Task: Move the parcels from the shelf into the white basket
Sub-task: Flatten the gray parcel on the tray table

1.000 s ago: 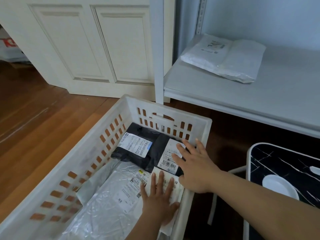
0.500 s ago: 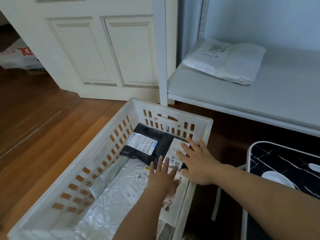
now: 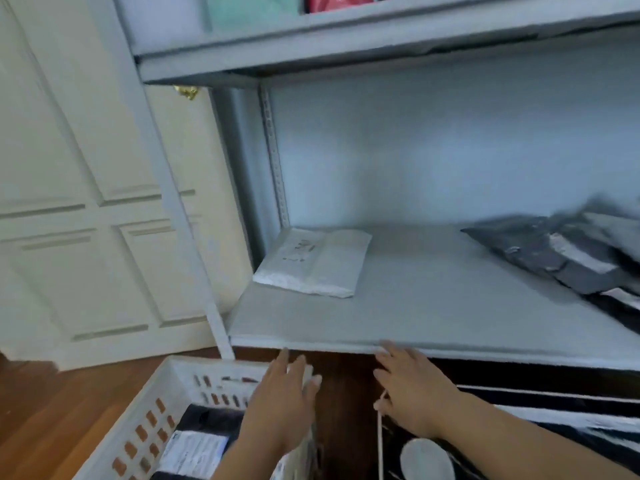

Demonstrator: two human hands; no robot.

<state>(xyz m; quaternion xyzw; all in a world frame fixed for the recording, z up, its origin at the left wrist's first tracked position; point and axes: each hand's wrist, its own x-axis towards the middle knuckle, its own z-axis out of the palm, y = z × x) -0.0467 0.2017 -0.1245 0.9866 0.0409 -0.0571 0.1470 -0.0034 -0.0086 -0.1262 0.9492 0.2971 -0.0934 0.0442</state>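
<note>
**Reaching for the Next Parcel on the Shelf**

Because both of your hands are empty and raised toward the shelf front, treat this as the reach phase of the next pickup.

Starting at the left, the white basket (image 3: pixel 166 393) sits on the wooden floor (image 3: pixel 52 420) below the shelf corner, with labelled parcels lying inside it. Your left hand (image 3: pixel 282 396) hovers over the basket's far rim, fingers extended and loosely spread, holding nothing. Above and just beyond it, the white parcel (image 3: pixel 313 261) lies flat in the left rear corner of the shelf (image 3: pixel 433 306), close to the upright post.

Your right hand (image 3: pixel 410 389) is at the shelf's front edge, fingers straight and slightly apart, also holding nothing; whether the fingertips touch the edge cannot be told from this blurred view. Further right, dark grey parcels (image 3: pixel 554 258) are stacked at the shelf's right end, well apart from the white one.

Recommended procedure:
1. Select the white parcel; it is nearest the basket.
2. Slide fingers under its front edge rather than pinching the slack film, which is likely to slip.
3. Support it with both hands, then lower it flat onto the parcels already in the basket.
</note>
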